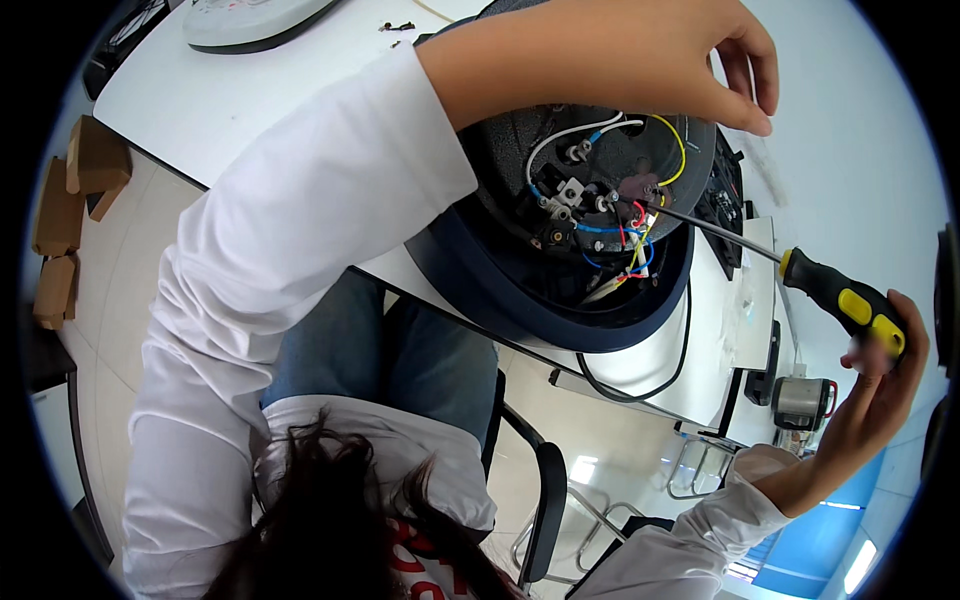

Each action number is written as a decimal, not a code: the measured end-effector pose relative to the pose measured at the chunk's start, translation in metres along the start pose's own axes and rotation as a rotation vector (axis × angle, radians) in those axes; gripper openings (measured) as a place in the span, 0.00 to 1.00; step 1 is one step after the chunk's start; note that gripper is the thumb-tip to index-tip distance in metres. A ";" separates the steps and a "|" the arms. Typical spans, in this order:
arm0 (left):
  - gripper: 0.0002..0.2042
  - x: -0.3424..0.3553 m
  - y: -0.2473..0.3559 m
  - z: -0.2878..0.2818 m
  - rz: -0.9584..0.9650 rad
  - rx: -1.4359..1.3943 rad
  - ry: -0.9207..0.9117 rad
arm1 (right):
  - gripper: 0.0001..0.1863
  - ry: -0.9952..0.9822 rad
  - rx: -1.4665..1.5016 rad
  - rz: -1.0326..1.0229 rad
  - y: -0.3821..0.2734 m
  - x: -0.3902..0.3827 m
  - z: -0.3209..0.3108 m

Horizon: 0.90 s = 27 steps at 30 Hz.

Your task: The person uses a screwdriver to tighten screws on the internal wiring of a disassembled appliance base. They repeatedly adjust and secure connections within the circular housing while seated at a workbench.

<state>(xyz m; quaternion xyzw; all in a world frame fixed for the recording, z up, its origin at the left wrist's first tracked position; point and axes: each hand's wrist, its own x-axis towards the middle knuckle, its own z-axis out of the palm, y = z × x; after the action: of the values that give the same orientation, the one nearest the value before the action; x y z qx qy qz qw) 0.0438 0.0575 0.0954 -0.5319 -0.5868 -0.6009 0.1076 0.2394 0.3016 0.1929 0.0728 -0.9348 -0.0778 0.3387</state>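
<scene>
In my right hand (885,350) is a screwdriver (835,290) with a black and yellow handle, my fingers curled round the handle's end. Its long shaft reaches left to the terminals on an upturned round appliance. The appliance has a dark blue housing (470,285) and a black base plate (510,150), with white, yellow, blue and red wires (640,235) around metal terminals (568,195). My left forearm crosses above the base plate. Beyond its far right edge, my left hand (690,60) hangs with thumb and fingertips drawn together; anything between them is too small to make out.
A white table (260,90) carries the appliance, a pale round part (255,20) and a few small dark pieces (397,27). A black tool case (722,205) lies behind, and a black cable (640,398) loops over the front. Cardboard boxes (60,210) stand at left, a metallic cooker (800,403) at right.
</scene>
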 end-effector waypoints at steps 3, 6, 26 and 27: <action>0.10 0.005 -0.010 -0.013 -0.009 -0.182 -0.139 | 0.16 0.005 0.004 -0.022 -0.004 0.001 0.005; 0.09 0.006 -0.016 -0.005 -0.067 -0.154 -0.114 | 0.17 0.008 -0.030 -0.020 -0.005 -0.002 0.010; 0.03 -0.019 -0.059 0.024 0.003 0.341 0.011 | 0.20 0.091 0.084 0.098 0.015 -0.032 0.015; 0.03 -0.021 -0.057 0.024 -0.008 0.355 0.005 | 0.21 0.119 0.073 0.077 0.015 -0.033 0.017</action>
<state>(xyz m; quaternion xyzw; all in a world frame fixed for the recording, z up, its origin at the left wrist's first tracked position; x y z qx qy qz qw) 0.0213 0.0835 0.0396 -0.5007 -0.6854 -0.4898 0.1991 0.2518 0.3243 0.1624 0.0538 -0.9174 -0.0260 0.3933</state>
